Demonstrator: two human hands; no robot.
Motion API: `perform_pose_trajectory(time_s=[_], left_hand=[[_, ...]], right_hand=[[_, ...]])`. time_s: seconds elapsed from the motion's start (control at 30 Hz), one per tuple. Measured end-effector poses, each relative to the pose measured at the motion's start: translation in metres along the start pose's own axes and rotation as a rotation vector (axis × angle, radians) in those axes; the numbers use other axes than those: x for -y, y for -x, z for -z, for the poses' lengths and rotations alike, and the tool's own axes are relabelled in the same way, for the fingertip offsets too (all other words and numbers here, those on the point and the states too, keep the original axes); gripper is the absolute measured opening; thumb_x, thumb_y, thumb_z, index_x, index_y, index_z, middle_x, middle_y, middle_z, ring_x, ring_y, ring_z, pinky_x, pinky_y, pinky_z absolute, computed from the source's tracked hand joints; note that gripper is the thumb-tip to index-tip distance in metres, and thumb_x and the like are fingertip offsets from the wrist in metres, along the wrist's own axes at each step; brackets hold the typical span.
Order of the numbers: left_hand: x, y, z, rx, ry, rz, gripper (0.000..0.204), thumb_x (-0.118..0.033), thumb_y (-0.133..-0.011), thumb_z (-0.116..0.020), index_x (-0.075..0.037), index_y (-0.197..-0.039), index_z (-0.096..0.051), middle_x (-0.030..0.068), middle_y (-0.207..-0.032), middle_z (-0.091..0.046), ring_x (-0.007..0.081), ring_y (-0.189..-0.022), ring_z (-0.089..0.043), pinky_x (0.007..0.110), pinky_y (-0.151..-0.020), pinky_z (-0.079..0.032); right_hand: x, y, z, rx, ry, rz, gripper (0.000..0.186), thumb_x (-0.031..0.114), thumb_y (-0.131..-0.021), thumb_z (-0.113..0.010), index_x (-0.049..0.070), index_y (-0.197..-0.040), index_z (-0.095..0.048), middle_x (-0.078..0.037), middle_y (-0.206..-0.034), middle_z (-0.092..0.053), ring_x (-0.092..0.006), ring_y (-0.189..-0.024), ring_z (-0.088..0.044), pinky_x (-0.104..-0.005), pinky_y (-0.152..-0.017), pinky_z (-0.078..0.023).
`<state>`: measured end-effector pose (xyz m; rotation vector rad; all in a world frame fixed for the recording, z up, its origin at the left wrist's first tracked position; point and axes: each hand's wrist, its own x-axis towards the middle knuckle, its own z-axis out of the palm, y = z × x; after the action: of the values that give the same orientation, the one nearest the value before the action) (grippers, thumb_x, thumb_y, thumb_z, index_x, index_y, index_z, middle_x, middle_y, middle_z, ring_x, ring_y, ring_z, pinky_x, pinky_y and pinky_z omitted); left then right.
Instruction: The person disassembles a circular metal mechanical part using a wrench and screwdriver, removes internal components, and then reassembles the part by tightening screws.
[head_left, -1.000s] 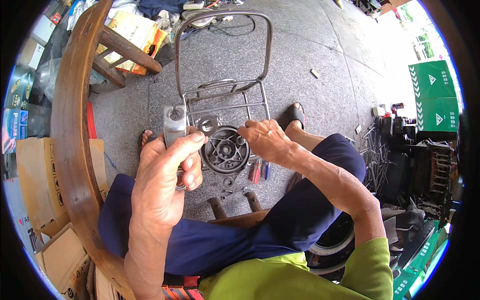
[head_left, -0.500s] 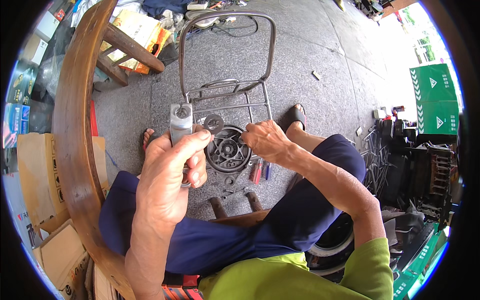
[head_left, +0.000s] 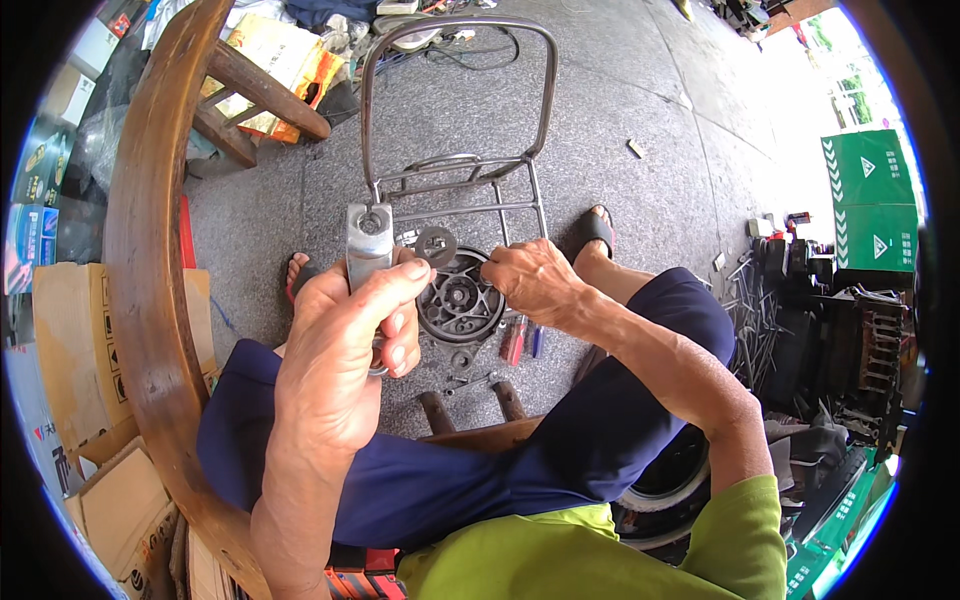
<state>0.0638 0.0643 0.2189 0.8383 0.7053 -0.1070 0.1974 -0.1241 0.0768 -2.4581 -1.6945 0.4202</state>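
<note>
My left hand (head_left: 340, 340) is closed around a silver metal arm (head_left: 370, 245) that stands upright, with a notched round hole at its top end. By the thumb tip of that hand is a flat grey ring washer (head_left: 437, 246); whether the thumb pinches it is hard to tell. Beneath lies a round, dark spoked metal wheel (head_left: 460, 297) with a hub in the middle. At its right rim, my right hand (head_left: 535, 280) has thumb and fingers pressed together, and whatever they hold is hidden.
A tubular metal frame (head_left: 548, 110) stands beyond the wheel. Nearer me lie a red-handled screwdriver (head_left: 514, 342), a blue-handled one (head_left: 538, 342) and small hardware (head_left: 461, 361). A curved wooden armrest (head_left: 150, 230) runs along the left; green boxes (head_left: 872, 200) and loose metal rods (head_left: 750, 310) are at right.
My left hand, with the metal arm and the washer beside it, has shifted slightly to the right. My right hand stays at the wheel's rim.
</note>
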Motion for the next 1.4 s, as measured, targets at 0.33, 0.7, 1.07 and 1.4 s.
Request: perform_pose_trajectory(time_s=[0.33,0.7,1.07,1.4], left_hand=[[-0.002,-0.002,0.003,-0.019,-0.006,-0.014,0.017,-0.015,-0.091,-0.064,0.001,-0.095,-0.059,-0.0038,-0.061,-0.044,0.0059,-0.047,-0.041,0.023,-0.046,-0.032],[-0.001,-0.006,0.008,-0.026,0.014,-0.043,0.015,-0.015,-0.091,-0.064,-0.001,-0.095,-0.06,-0.0036,-0.061,-0.045,0.0064,-0.048,-0.043,0.023,-0.046,-0.031],[-0.016,-0.009,0.019,0.013,0.088,-0.114,0.017,-0.014,-0.099,-0.053,0.002,-0.099,-0.058,-0.0029,-0.062,-0.043,0.0076,-0.048,-0.039,0.025,-0.047,-0.033],[-0.086,0.035,0.09,-0.365,-0.059,-0.576,0.01,-0.012,-0.091,-0.064,-0.003,-0.089,-0.06,-0.0036,-0.06,-0.045,0.007,-0.047,-0.04,0.024,-0.045,-0.032]], right_hand=[[0.007,-0.003,0.033,0.105,0.015,-0.146,0.006,0.002,-0.08,-0.06,0.003,-0.081,-0.065,-0.014,-0.08,-0.067,-0.0281,-0.074,-0.069,-0.0399,-0.058,-0.055],[-0.012,0.052,0.124,0.229,-0.069,-0.649,0.031,0.026,-0.077,-0.072,0.005,-0.099,-0.067,-0.013,-0.102,-0.067,-0.0325,-0.102,-0.063,-0.0424,-0.088,-0.048],[-0.008,0.077,0.111,0.052,0.0,-0.424,0.024,0.029,-0.089,-0.062,0.006,-0.097,-0.061,-0.012,-0.095,-0.066,-0.0301,-0.101,-0.062,-0.0424,-0.089,-0.046],[-0.004,0.078,0.118,-0.026,-0.119,-0.448,0.023,0.025,-0.083,-0.069,0.005,-0.092,-0.063,-0.012,-0.084,-0.065,-0.0306,-0.095,-0.062,-0.0452,-0.092,-0.044]])
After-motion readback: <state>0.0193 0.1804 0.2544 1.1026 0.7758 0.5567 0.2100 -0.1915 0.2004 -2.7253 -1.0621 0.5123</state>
